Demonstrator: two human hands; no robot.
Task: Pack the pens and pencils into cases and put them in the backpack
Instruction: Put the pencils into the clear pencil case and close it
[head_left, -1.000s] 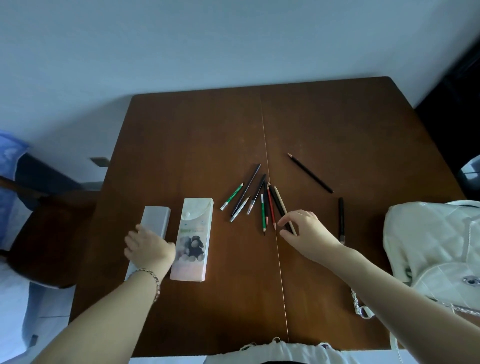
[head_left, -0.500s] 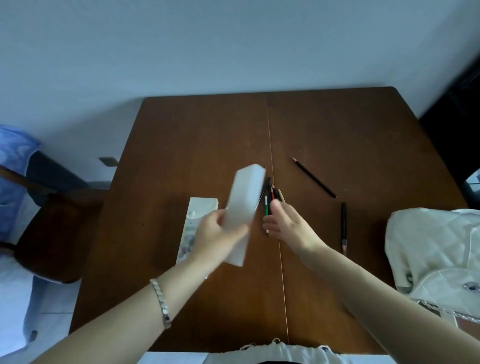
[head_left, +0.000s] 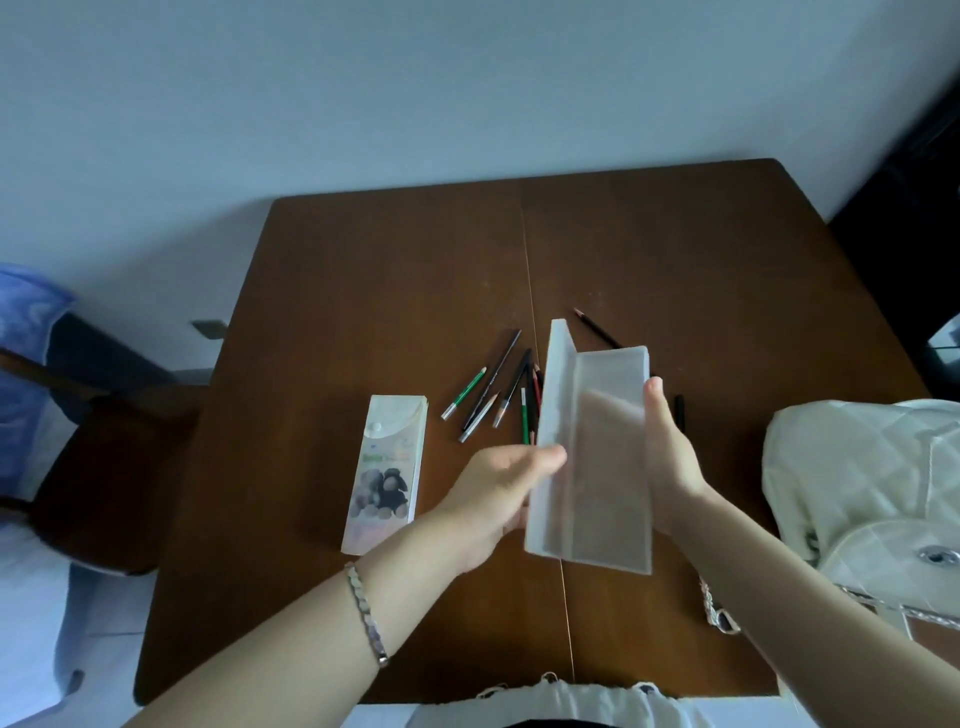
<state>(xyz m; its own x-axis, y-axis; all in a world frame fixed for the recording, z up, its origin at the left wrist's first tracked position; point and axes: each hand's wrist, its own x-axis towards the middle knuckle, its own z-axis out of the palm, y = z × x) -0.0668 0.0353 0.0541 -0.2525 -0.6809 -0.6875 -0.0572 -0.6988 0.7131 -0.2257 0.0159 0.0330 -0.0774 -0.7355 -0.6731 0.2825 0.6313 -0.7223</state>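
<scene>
Both hands, left (head_left: 498, 483) and right (head_left: 670, 457), grip the frosted translucent plastic case (head_left: 597, 457) by its long edges, at nine and three o'clock; it looks light, stiff, slippery.

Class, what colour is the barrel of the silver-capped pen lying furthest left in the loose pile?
Green, seen in the head view: the green pen lies on the table.

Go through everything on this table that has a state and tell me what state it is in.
Translucent case: open, empty, held off the table.
Printed case: flap shut, lying flat.
Pens and pencils: loose on the table, unpacked.
Backpack: on the table's right edge.
Left hand: gripping case.
Right hand: gripping case.
</scene>
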